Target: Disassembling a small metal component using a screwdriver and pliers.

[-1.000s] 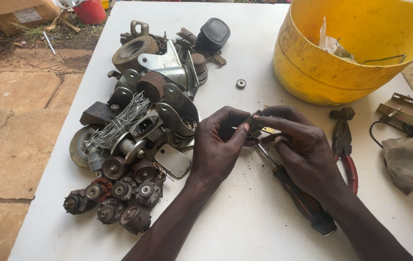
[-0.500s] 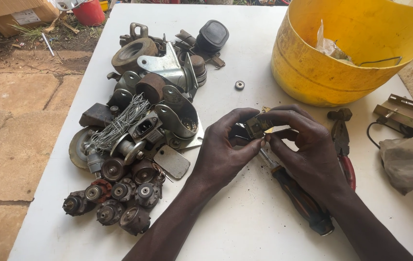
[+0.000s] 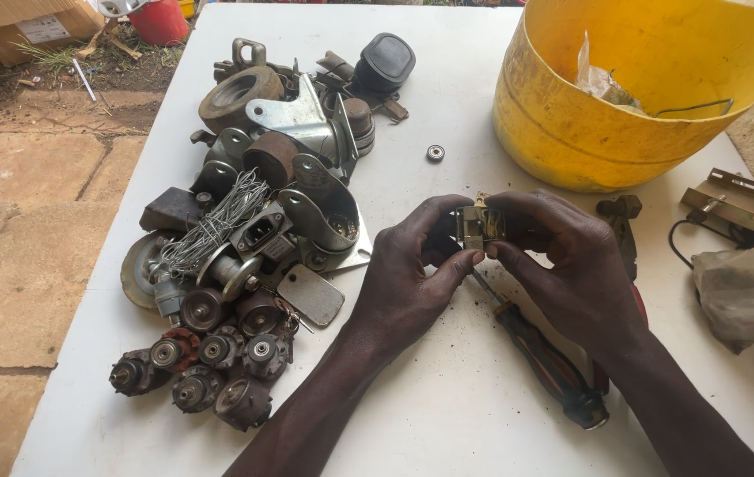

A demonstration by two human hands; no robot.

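Observation:
Both hands hold one small metal part [image 3: 481,226], brass and grey, just above the white table [image 3: 447,406]. My left hand [image 3: 412,274] grips its left side with thumb and fingers. My right hand [image 3: 571,265] pinches its right side. A screwdriver with a dark red and black handle [image 3: 549,362] lies on the table under my right wrist. Red-handled pliers [image 3: 621,221] lie partly hidden behind my right hand.
A heap of old caster wheels, brackets, wire and small motors [image 3: 253,238] fills the table's left half. A small bearing [image 3: 435,153] lies alone. A yellow bucket [image 3: 606,132] stands at the back right. A metal bracket [image 3: 739,199] and a cloth [image 3: 748,283] lie at the right edge.
Both hands have lifted the small part slightly and turned it, so its brass face shows between the fingertips. The screwdriver has stayed on the table.

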